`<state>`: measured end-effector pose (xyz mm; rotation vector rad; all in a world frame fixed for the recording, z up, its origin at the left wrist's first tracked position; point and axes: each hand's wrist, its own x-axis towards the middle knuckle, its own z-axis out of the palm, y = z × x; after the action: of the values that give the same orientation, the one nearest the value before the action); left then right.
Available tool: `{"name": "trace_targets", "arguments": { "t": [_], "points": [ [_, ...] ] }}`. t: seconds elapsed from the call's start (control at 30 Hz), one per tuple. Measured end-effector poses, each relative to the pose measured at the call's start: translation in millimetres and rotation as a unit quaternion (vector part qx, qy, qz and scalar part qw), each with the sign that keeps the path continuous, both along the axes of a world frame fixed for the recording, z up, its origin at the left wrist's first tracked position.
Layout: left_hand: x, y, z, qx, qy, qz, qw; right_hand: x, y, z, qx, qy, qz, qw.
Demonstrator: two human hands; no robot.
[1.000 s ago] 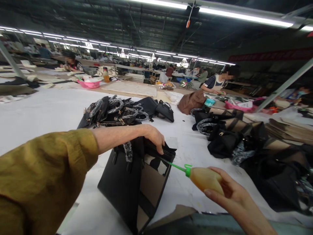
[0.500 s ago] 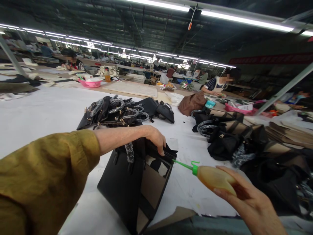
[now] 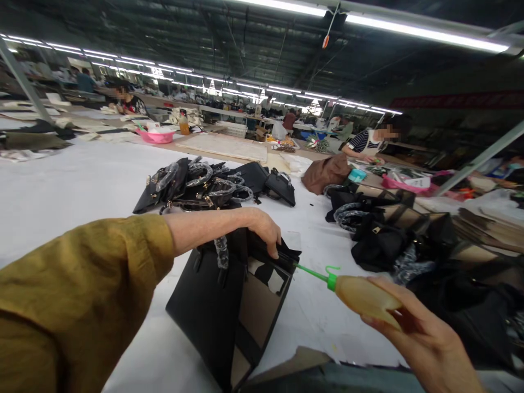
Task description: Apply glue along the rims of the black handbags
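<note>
A black handbag (image 3: pixel 204 311) leans toward me on the white table, its beige inner side facing right and a plastic-wrapped handle on its front. My left hand (image 3: pixel 266 232) reaches across the bag, with its fingers bent and closed on the black edge near the far top corner. The fingertips are partly hidden from view. My right hand (image 3: pixel 426 333) is wrapped round a squeeze bottle (image 3: pixel 364 295) of amber liquid with a green nozzle. The bottle lies level, and its nozzle tip meets the bag's edge just right of my left fingers.
Several black handbags (image 3: pixel 188 185) with wrapped handles lie in a heap behind. More black bags (image 3: pixel 380 234) are piled on the right. Farther back are a brown cloth bundle (image 3: pixel 325 173), a pink basin (image 3: pixel 155 136) and an orange bottle (image 3: pixel 184 123). A co-worker (image 3: pixel 368 143) stands across the table.
The whole view has shifted slightly, everything sitting a little farther right. Both hands keep their holds, and the nozzle tip stays at the bag's edge.
</note>
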<state>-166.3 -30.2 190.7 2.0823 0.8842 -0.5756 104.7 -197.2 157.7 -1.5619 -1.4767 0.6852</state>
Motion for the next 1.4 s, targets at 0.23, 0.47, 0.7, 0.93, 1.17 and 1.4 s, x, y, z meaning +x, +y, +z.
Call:
{"name": "trace_targets", "arguments": {
  "t": [0.23,0.47,0.7,0.93,1.17,1.4],
  "points": [
    [-0.6,-1.1,1.7,0.014,0.013,-0.011,1.000,-3.3,-7.4,-10.9,0.021,-0.056,0.052,0.997],
    [-3.5,-2.4,1.4,-0.022,-0.013,-0.010,1.000,-1.2,-6.1,-9.4,-0.010,0.024,0.013,1.000],
    [-5.4,-8.2,7.4,-0.016,-0.023,-0.016,0.999,-2.6,-10.6,-9.6,-0.012,-0.032,0.070,0.997],
    [-5.7,-8.9,8.8,-0.003,-0.022,-0.029,0.999,-4.8,-12.8,-16.1,-0.012,-0.052,0.117,0.992],
    [-0.3,-8.2,11.2,0.073,0.009,-0.014,0.997,-0.6,-7.1,-11.5,0.071,-0.079,0.061,0.992],
    [-1.4,-5.5,5.7,0.051,-0.007,-0.033,0.998,-4.8,0.1,-20.4,0.045,-0.068,0.063,0.995]
  ]
}}
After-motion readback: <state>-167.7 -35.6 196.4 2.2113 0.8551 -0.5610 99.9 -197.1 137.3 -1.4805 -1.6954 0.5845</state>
